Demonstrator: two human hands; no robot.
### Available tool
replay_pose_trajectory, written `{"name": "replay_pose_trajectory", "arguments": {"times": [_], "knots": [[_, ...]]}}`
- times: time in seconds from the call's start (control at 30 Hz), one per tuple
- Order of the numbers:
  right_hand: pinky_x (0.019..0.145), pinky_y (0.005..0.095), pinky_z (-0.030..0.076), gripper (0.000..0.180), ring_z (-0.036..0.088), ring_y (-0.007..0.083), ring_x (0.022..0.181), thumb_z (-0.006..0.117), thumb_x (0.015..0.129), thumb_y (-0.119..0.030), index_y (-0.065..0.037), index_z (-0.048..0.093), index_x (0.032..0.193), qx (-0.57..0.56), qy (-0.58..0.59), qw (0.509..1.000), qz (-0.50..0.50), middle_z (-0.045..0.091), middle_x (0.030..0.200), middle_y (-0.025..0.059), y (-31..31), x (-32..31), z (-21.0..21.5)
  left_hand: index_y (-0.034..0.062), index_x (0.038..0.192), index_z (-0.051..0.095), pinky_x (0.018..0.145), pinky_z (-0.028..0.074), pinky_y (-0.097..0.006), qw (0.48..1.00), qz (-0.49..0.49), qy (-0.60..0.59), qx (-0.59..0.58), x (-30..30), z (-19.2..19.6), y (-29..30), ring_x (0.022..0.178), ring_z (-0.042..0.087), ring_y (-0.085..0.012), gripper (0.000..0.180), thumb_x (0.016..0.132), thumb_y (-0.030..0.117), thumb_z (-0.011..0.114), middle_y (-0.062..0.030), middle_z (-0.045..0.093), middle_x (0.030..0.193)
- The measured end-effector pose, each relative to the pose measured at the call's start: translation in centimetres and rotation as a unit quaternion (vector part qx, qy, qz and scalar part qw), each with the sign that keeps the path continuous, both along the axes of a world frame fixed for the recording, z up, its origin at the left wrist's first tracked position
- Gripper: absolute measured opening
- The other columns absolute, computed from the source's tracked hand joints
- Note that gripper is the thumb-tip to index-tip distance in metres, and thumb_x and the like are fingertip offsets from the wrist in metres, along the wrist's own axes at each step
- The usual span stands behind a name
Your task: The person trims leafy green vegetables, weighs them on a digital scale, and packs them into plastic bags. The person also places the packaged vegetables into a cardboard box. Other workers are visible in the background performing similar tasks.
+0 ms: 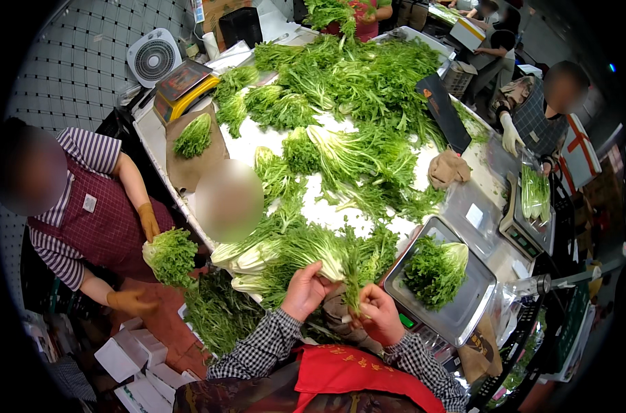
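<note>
At the near edge of the table, my left hand (307,290) is closed around the pale stem end of a bunch of frilly leafy greens (306,248). My right hand (380,315) pinches the lower end of a thin green leaf sprig (353,279), just right of that bunch. Whether the sprig is still joined to the bunch cannot be made out. To the left lie several pale-stemmed heads of greens (254,260). Right of my right hand, a curly head of greens (433,272) rests on a scale's metal tray (475,296).
A large pile of frilly greens (368,69) covers the far table. At left, a co-worker holds a curly head (170,258); another at right stands by a second scale (526,230) with bagged greens. A yellow scale (182,89) and a fan (153,58) are back left.
</note>
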State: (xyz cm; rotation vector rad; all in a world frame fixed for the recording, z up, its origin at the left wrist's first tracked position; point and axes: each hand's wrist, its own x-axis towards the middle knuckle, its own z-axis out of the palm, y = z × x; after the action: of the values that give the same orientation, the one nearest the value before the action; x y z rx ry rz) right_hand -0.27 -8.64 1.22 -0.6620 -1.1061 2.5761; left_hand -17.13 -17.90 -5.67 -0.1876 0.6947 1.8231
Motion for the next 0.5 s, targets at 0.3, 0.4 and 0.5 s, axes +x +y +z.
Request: {"name": "replay_pose_trajectory", "arguments": {"times": [0.3,0.4,0.5], "knots": [[0.051,0.0251,0.04,0.005,0.051,0.0126,0.057,0.06,0.091,-0.007,-0.002,0.058,0.089,0.374,-0.192,0.894,-0.158,0.056,0.077,0.0073,1.3,-0.8,-1.6,-0.0136,0.111,0.06,0.098,0.051,-0.045,0.995,-0.033,0.094,0.005,-1.5,0.9,-1.2,0.112,0.063,-0.0293,0.029,0.096,0.01,0.053,-0.0216,0.064,0.121],[0.052,0.026,0.04,0.01,0.051,0.0136,0.058,0.065,0.084,0.001,0.0,0.059,0.091,0.579,-0.158,0.788,-0.142,0.054,0.083,0.0078,1.3,-2.6,1.0,-0.0113,0.11,0.062,0.095,0.053,-0.041,0.991,-0.036,0.124,-0.022,-1.1,2.2,-1.3,0.108,0.064,-0.0264,0.025,0.094,0.007,0.058,-0.0192,0.065,0.118],[0.056,0.0342,0.046,0.016,0.057,0.0248,0.062,0.068,0.081,-0.001,-0.001,0.06,0.094,0.648,-0.111,0.746,-0.11,0.054,0.086,0.0124,0.9,-4.7,1.8,-0.0042,0.111,0.063,0.088,0.054,-0.035,0.984,-0.056,0.165,-0.044,-0.5,1.7,-1.4,0.097,0.066,-0.0211,0.022,0.092,0.007,0.062,-0.0116,0.068,0.11]]}}
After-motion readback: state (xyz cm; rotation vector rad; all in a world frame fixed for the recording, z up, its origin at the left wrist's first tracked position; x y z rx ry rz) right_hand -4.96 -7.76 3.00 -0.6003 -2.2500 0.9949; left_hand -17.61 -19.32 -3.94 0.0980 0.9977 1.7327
